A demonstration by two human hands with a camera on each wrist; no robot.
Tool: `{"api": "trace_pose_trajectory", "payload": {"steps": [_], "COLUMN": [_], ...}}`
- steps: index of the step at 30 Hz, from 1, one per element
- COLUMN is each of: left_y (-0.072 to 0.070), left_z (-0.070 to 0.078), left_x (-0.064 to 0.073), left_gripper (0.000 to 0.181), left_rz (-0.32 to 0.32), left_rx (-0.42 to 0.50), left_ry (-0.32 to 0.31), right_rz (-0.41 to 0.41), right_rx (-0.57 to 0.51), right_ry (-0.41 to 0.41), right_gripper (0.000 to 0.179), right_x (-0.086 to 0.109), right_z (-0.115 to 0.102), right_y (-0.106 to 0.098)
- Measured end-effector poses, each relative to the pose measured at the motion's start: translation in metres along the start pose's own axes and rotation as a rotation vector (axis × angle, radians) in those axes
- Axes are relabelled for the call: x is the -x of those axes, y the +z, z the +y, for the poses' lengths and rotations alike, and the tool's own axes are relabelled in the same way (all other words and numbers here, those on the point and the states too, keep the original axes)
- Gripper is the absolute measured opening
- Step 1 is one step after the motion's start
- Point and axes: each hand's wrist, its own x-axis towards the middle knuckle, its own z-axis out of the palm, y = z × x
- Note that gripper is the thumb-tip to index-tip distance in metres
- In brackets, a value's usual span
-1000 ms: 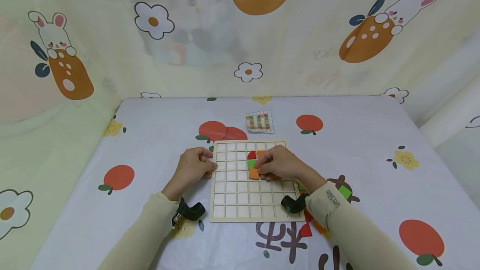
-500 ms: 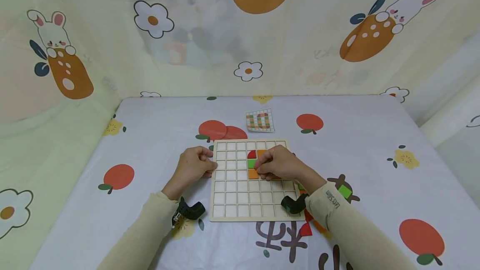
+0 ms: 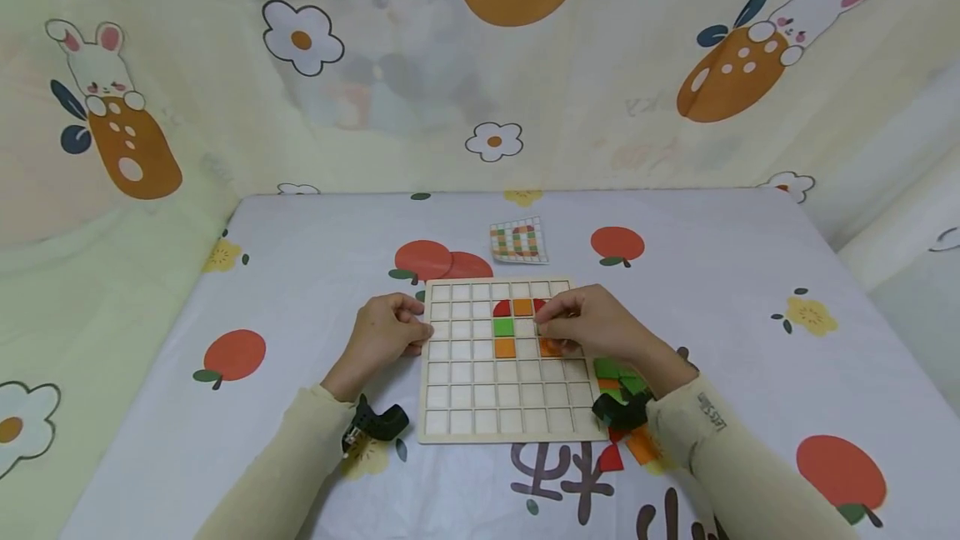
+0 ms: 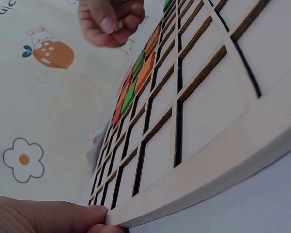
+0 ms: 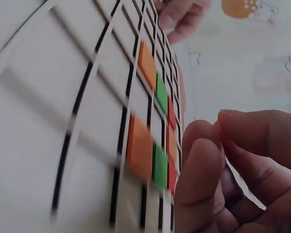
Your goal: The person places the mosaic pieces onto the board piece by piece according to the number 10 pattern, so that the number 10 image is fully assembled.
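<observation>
A wooden grid board (image 3: 487, 423) lies on the table. My left hand (image 3: 386, 332) pinches its left edge, the thumb on top in the left wrist view. Over the board's right side hovers my right hand (image 3: 600, 323), thumb and forefinger close together with nothing visible between them. In the cells are a red quarter-round tile (image 3: 501, 308), an orange tile (image 3: 522, 307), a second red tile (image 3: 538, 305), a green tile (image 3: 503, 327) and orange tiles (image 3: 505, 347) at both sides. The right-hand green tile (image 5: 160, 166) is hidden from the head view.
Loose green tiles (image 3: 611, 369), orange tiles (image 3: 641, 444) and a red tile (image 3: 611, 458) lie right of the board, partly under my right wrist. A small printed pattern card (image 3: 519, 241) lies behind the board. A patterned cloth (image 3: 300, 273) covers the table.
The orange tile at the left has settled flat into its cell. My right hand has left it and moved right, uncovering the top orange tile and part of the red one. My left hand stays put.
</observation>
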Motion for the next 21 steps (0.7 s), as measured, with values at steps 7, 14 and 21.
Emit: {"api": "trace_pose_trajectory", "payload": {"steps": [7,14,21], "left_y": [-0.001,-0.001,0.001], "left_z": [0.002,0.001,0.0], "left_x": [0.002,0.002,0.001], "left_gripper": [0.029,0.028,0.028], "left_rz": [-0.009,-0.003,0.008], "left_rx": [0.002,0.0,-0.01], "left_ry": [0.002,0.011,0.012], "right_rz": [0.067,0.078,0.041], "right_rx": [0.137,0.227,0.283], "right_ry": [0.086,0.124,0.164], "right_gripper": [0.019,0.024,0.027], "right_x": [0.028,0.045,0.049], "right_z": [0.017,0.03,0.035], "right_y": [-0.026,-0.036,-0.037]}}
